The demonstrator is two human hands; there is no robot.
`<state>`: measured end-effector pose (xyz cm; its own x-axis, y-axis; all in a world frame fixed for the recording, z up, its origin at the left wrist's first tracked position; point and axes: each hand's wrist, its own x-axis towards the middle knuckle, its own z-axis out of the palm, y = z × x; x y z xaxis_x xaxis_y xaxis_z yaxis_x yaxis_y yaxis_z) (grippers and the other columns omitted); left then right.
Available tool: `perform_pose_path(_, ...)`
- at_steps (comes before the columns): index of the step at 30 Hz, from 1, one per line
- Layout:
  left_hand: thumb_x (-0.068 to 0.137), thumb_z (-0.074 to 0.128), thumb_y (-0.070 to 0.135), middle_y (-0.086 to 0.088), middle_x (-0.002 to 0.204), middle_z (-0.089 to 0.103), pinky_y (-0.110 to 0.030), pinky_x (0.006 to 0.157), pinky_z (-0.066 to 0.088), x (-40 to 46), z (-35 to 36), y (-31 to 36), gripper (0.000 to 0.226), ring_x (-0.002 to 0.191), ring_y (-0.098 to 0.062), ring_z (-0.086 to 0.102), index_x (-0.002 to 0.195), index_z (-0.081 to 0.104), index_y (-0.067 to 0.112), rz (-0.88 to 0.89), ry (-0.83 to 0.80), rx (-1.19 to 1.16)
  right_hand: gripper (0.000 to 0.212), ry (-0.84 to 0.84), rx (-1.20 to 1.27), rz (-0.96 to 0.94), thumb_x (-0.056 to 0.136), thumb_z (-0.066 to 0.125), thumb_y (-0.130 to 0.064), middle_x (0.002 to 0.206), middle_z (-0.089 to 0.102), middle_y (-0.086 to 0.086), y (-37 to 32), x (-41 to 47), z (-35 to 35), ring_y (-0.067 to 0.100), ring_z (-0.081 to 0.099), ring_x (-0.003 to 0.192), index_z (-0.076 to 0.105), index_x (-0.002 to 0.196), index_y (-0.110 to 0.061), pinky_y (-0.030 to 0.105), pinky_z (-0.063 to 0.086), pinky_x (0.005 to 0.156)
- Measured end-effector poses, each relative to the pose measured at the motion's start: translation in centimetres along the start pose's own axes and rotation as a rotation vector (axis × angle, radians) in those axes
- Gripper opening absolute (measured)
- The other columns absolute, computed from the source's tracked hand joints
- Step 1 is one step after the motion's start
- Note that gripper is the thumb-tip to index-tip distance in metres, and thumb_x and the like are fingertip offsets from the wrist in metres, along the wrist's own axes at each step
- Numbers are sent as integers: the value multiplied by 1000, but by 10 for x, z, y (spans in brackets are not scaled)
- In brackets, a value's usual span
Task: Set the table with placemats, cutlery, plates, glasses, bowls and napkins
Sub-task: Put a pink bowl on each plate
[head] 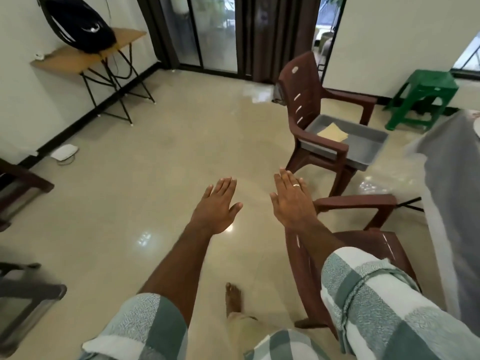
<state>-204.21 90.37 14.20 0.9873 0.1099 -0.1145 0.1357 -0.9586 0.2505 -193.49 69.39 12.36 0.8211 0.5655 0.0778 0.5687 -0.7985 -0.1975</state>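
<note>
Tiled floor (181,141) is being crossed, both hands spread and empty; napkin (333,133) in grey tray (368,146) is lying far-right, right hand (292,201) being held nearer than left hand (217,203).

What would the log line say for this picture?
left hand: open, empty | right hand: open, empty | grey tray: on brown chair, holds yellow napkins | step: reaching toward tray

Head view: one wide-angle camera, worn high, facing forward and down over floor (161,157) toward chair (324,120); hands near.
</note>
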Motion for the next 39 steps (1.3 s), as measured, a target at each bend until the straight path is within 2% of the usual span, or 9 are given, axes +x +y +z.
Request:
perform_pose_path(7,107,28,49,0,169,-3,-36,124,-5,119,-50,-92,71,155,-14,-7,161,-1,15,35,-20,40,60,-29,67,54,106,33,-37,168,16,8,-38,147,29,26,18,154,23,158,-11,48,13,124)
perform_pose_path(14,107,26,51,-1,170,-1,-35,124,-4,261,-95,-150,70,156,-15,-6,161,0,15,85,-11,24,60,-23,80,122,107,30,-38,169,12,7,-35,279,29,26,13,155,17,160,-13,46,9,124)
perform_pose_path(21,96,12,65,0,169,-2,-34,123,-4,427,-113,-184,83,155,-14,-7,161,0,15,229,-16,-17,59,66,19,262,106,32,-37,166,22,8,14,407,30,26,19,154,22,159,-12,48,12,124)
perform_pose_path(25,107,29,49,-1,170,-2,-33,123,-4,533,-126,-212,71,155,-14,-7,162,0,16,299,-37,-27,60,68,-28,369,106,28,-40,167,20,7,40,498,36,26,18,154,21,159,-13,49,13,124)
perform_pose_path(31,107,29,49,-2,169,-3,-36,124,-3,696,-171,-232,70,156,-17,-7,161,-1,16,443,-84,15,61,96,-10,518,108,24,-42,169,5,3,68,625,25,23,5,156,11,161,-16,47,5,126)
perform_pose_path(39,107,30,48,-4,170,-1,-37,124,0,898,-196,-222,70,156,-19,-4,162,2,15,575,-100,52,60,156,-1,620,107,29,-37,169,11,6,153,779,19,25,11,155,17,160,-15,48,9,126)
